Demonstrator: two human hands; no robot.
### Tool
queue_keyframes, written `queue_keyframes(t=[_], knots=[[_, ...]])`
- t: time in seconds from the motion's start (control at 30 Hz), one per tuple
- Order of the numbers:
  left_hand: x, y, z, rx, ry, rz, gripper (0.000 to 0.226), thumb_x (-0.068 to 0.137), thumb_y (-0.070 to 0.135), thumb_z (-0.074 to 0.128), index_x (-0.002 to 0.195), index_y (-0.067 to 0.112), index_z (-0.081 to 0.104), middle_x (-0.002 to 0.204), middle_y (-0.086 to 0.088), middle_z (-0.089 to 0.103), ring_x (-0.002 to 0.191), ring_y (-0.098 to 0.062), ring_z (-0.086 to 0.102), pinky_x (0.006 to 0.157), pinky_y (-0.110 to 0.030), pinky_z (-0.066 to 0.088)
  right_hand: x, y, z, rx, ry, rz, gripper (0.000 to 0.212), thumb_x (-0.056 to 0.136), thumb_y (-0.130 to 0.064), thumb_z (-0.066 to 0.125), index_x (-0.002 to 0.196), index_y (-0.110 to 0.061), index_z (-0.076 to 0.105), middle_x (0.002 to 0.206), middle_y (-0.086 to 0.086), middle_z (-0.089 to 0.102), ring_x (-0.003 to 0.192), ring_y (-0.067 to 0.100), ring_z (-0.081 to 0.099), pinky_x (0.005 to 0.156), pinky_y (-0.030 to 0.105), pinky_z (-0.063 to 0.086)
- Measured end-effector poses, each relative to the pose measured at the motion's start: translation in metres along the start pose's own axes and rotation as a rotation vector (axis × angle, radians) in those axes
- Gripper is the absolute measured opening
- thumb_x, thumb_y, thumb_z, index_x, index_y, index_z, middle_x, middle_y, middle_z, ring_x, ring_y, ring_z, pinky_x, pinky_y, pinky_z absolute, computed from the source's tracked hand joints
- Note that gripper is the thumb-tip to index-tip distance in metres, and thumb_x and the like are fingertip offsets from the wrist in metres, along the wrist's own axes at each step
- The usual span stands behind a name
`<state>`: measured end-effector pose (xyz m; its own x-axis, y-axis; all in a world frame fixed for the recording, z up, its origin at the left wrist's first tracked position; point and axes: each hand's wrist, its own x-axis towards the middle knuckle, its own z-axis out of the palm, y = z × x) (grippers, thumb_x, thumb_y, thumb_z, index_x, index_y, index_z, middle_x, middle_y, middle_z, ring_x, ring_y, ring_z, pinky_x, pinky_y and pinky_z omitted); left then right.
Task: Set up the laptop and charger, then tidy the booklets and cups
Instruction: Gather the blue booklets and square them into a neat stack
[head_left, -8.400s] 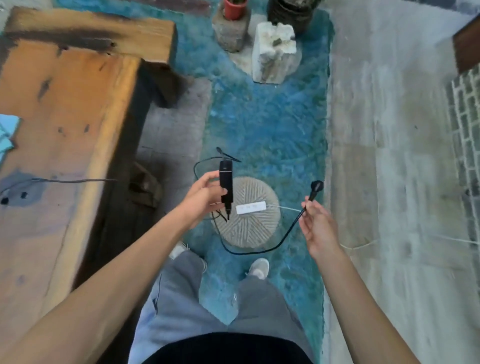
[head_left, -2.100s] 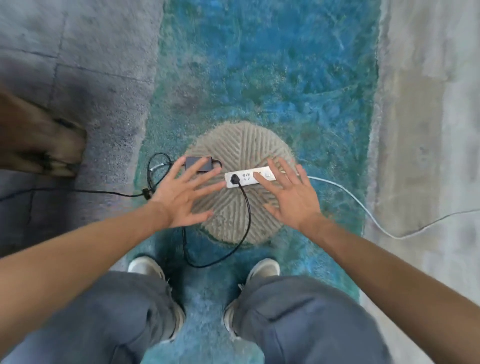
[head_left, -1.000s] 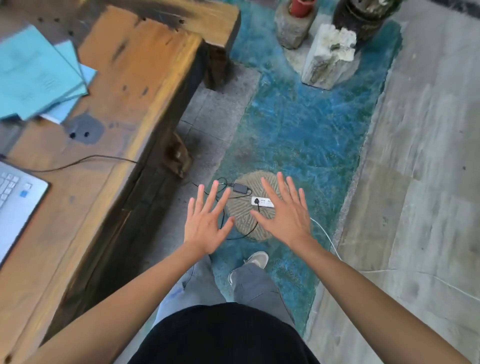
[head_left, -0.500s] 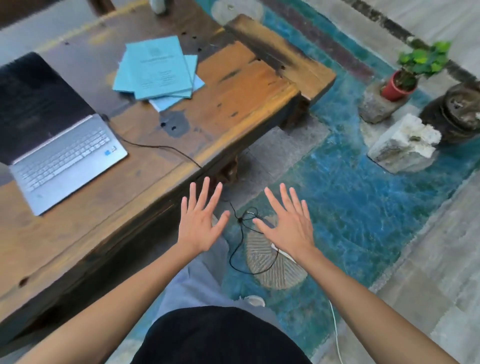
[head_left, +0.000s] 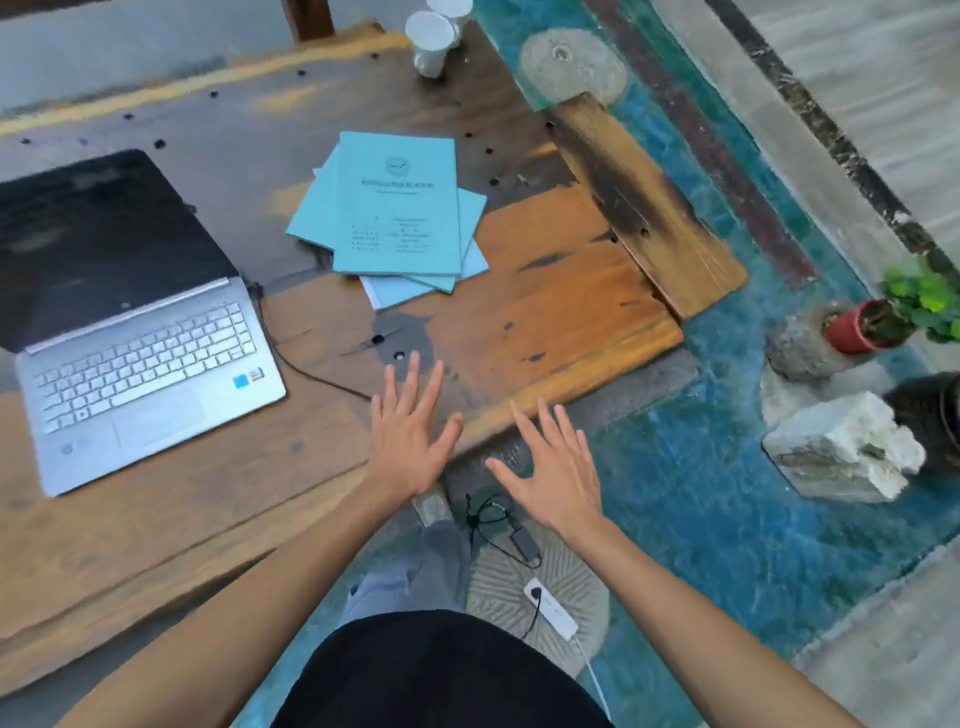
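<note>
Laptop (head_left: 130, 332) sits open on the left part of the wooden table (head_left: 571, 291), silver keyboard facing up and dark screen tilted back, with a thin black cable (head_left: 306, 371) running from its right rear corner across the wood toward the table's near edge. Both hands are empty, fingers spread wide apart and palms down. The left hand (head_left: 410, 441) hovers over the near edge of the table, its fingertips pointing toward a dark grey patch in the wood; whether it touches the surface cannot be told. The right hand (head_left: 553, 467) hangs just beside it, past the table edge and above the floor.

Beyond the fingers, a loose, fanned pile of light blue booklets (head_left: 400, 213) lies on the table, to the right of the laptop screen. Farther back, near the far edge, stand white paper cups (head_left: 434, 39), close together.

Below the right wrist, the black charger brick (head_left: 524, 540) rests on a round ribbed stone (head_left: 545, 587) on the floor, with coiled cord beside it. A black plug sits in a white power strip (head_left: 550, 608) on the same stone. To the right, a potted plant (head_left: 893, 317) and a pale rock (head_left: 841, 452) stand on blue flooring.
</note>
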<state>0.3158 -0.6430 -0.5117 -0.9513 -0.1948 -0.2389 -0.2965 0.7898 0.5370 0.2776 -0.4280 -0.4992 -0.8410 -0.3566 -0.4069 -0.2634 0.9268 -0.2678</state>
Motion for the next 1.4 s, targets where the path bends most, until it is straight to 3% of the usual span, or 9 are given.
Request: queue_keyframes(t=[0.23, 0.4, 0.5, 0.63, 0.8, 0.93, 1.17, 1.33, 1.4], knots=[[0.074, -0.031, -0.060, -0.101, 0.114, -0.083, 0.072, 0.096, 0.061, 0.031, 0.160, 0.036, 0.008, 0.168, 0.005, -0.010, 0.154, -0.029, -0.012, 0.120, -0.056, 0.002, 0.087, -0.046, -0.043, 0.098, -0.008, -0.063, 0.081, 0.093, -0.074, 0.041, 0.160, -0.045, 0.005, 0.171, -0.006, -0.002, 0.157, 0.015, -0.006, 0.128, 0.044, 0.008], [0.098, -0.055, -0.086, -0.164, 0.189, -0.209, 0.076, 0.095, 0.060, 0.031, 0.161, 0.030, 0.006, 0.169, 0.001, -0.008, 0.154, -0.032, -0.010, 0.121, -0.057, 0.001, 0.127, -0.051, -0.062, 0.167, -0.058, -0.069, 0.080, 0.093, -0.070, 0.047, 0.159, -0.048, 0.008, 0.171, -0.009, 0.001, 0.157, 0.013, -0.004, 0.125, 0.049, 0.022], [0.110, -0.067, -0.094, -0.197, 0.192, -0.247, 0.082, 0.092, 0.063, 0.032, 0.161, 0.029, 0.003, 0.167, 0.004, -0.011, 0.154, -0.031, -0.011, 0.120, -0.057, -0.001, 0.154, -0.051, -0.073, 0.222, -0.083, -0.080, 0.079, 0.094, -0.066, 0.052, 0.160, -0.046, 0.011, 0.171, -0.010, 0.002, 0.157, 0.013, -0.003, 0.124, 0.046, 0.023], [0.132, -0.074, -0.104, -0.270, 0.196, -0.276, 0.084, 0.090, 0.060, 0.040, 0.160, 0.033, 0.003, 0.164, 0.012, -0.015, 0.154, -0.026, -0.014, 0.120, -0.056, -0.003, 0.191, -0.054, -0.088, 0.341, -0.084, -0.107, 0.080, 0.095, -0.059, 0.058, 0.160, -0.042, 0.015, 0.171, -0.009, 0.006, 0.157, 0.014, 0.002, 0.124, 0.040, 0.016], [0.174, -0.066, -0.120, -0.394, 0.274, -0.241, 0.082, 0.090, 0.051, 0.047, 0.159, 0.031, 0.006, 0.161, 0.011, -0.003, 0.147, -0.009, -0.018, 0.124, -0.054, 0.000, 0.251, -0.059, -0.111, 0.417, -0.118, -0.176, 0.079, 0.095, -0.043, 0.066, 0.161, -0.033, 0.023, 0.168, -0.007, 0.023, 0.155, 0.010, 0.016, 0.122, 0.032, 0.023], [0.210, -0.057, -0.123, -0.440, 0.274, -0.404, 0.088, 0.086, 0.052, 0.047, 0.161, 0.024, 0.010, 0.168, 0.000, 0.001, 0.152, -0.024, -0.016, 0.123, -0.057, 0.004, 0.318, -0.055, -0.126, 0.413, -0.186, -0.230, 0.079, 0.095, -0.035, 0.067, 0.161, -0.028, 0.024, 0.164, -0.008, 0.033, 0.151, 0.013, 0.031, 0.114, 0.026, 0.030], [0.264, -0.039, -0.118, -0.527, 0.227, -0.571, 0.087, 0.085, 0.052, 0.047, 0.161, 0.025, 0.012, 0.169, 0.002, 0.000, 0.154, -0.020, -0.013, 0.124, -0.055, 0.005, 0.422, -0.053, -0.157, 0.611, -0.309, -0.093, 0.078, 0.097, -0.023, 0.066, 0.161, -0.029, 0.022, 0.155, 0.002, 0.047, 0.127, 0.016, 0.054, 0.105, 0.034, 0.043], [0.305, -0.052, -0.111, -0.601, 0.233, -0.610, 0.079, 0.094, 0.042, 0.054, 0.160, 0.026, 0.015, 0.169, 0.003, 0.005, 0.155, -0.016, -0.005, 0.123, -0.046, 0.007, 0.471, -0.058, -0.167, 0.678, -0.318, 0.047, 0.081, 0.097, -0.029, 0.067, 0.162, -0.027, 0.020, 0.162, 0.005, 0.037, 0.142, 0.022, 0.046, 0.094, 0.028, 0.040], [0.315, -0.062, -0.110, -0.597, 0.222, -0.618, 0.075, 0.097, 0.035, 0.055, 0.160, 0.022, 0.018, 0.168, 0.001, 0.011, 0.155, -0.017, 0.005, 0.124, -0.044, 0.011, 0.479, -0.063, -0.167, 0.762, -0.333, 0.131, 0.078, 0.098, -0.025, 0.067, 0.162, -0.024, 0.022, 0.163, 0.006, 0.035, 0.143, 0.024, 0.044, 0.100, 0.032, 0.044]])
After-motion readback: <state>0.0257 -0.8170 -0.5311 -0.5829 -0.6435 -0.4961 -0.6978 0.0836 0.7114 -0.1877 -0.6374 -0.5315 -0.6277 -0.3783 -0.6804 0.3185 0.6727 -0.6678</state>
